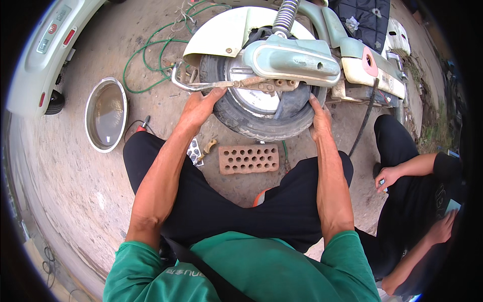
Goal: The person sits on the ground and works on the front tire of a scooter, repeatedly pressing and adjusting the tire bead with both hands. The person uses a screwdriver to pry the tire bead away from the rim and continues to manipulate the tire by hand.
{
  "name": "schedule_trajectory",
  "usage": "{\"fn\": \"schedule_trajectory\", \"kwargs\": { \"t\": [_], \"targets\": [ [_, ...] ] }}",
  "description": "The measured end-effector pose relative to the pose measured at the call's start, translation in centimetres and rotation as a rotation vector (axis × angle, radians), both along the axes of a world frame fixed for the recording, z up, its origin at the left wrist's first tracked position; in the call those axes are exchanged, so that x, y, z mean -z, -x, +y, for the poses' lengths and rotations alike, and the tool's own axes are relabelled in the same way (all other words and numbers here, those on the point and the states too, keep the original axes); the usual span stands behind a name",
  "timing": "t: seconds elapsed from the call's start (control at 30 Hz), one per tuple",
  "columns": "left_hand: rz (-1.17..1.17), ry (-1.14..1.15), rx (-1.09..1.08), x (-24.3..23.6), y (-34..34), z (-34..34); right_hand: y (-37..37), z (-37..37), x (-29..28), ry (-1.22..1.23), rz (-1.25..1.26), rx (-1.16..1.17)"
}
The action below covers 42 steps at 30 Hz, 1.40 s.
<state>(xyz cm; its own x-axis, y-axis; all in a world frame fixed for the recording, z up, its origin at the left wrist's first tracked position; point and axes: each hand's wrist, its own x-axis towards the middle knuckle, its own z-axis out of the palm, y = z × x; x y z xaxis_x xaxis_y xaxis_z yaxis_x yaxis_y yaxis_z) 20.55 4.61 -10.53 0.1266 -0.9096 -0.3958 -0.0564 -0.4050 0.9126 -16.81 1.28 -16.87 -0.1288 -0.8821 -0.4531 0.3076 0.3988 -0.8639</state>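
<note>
A scooter's wheel with a black tyre [266, 128] and silver hub [256, 103] sits beneath a cream mudguard [216, 35], a coiled shock absorber [286, 15] and a pale teal cover [287, 63]. My left hand [206, 100] grips the tyre's left side, just below a bent metal tube [183, 85], with fingertips partly hidden. On the tyre's right side, my right hand [319, 113] is closed on the rubber, its thumb on the sidewall. A perforated brick [248, 167] lies on the ground below the wheel.
Left are a white vehicle [45, 65], a basin of murky water [92, 116], a green hose [132, 85] and a red-handled tool [142, 126]. A yellow-handled tool [209, 148] lies by my left knee. A co-worker [407, 221] crouches at right, beside a black hose [363, 126].
</note>
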Motion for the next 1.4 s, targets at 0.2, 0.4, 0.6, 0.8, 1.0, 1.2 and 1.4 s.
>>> {"fn": "schedule_trajectory", "kwargs": {
  "t": [0.2, 0.4, 0.6, 0.8, 1.0, 1.2, 1.4],
  "targets": [
    [-0.48, 0.046, 0.204, -7.8, 4.7, 8.9, 0.9, -1.8, -4.1, -0.092, 0.387, -0.22],
    [-0.782, 0.608, 0.281, -5.0, 15.2, 5.2, 0.4, -2.4, -6.3, -0.059, 0.68, -0.342],
    [-0.625, 0.303, 0.248, -4.3, 18.4, 2.1, -0.2, -3.0, -6.4, -0.128, 0.91, -0.386],
    [-0.631, 0.106, 0.513, -5.9, 18.9, -1.0, 0.3, -3.1, -7.2, -0.123, 0.957, -0.426],
    [-0.948, 0.108, 0.446, -3.6, 20.6, -2.4, 0.3, -3.1, -7.4, -0.18, 0.886, -0.458],
    [-1.068, 0.189, 0.352, -2.8, 21.3, -2.8, 0.9, -2.5, -8.4, -0.152, 0.863, -0.458],
    [-0.924, 0.071, 0.437, -4.1, 20.9, -2.9, 0.8, -2.4, -8.5, -0.144, 0.876, -0.432]
  ]
}}
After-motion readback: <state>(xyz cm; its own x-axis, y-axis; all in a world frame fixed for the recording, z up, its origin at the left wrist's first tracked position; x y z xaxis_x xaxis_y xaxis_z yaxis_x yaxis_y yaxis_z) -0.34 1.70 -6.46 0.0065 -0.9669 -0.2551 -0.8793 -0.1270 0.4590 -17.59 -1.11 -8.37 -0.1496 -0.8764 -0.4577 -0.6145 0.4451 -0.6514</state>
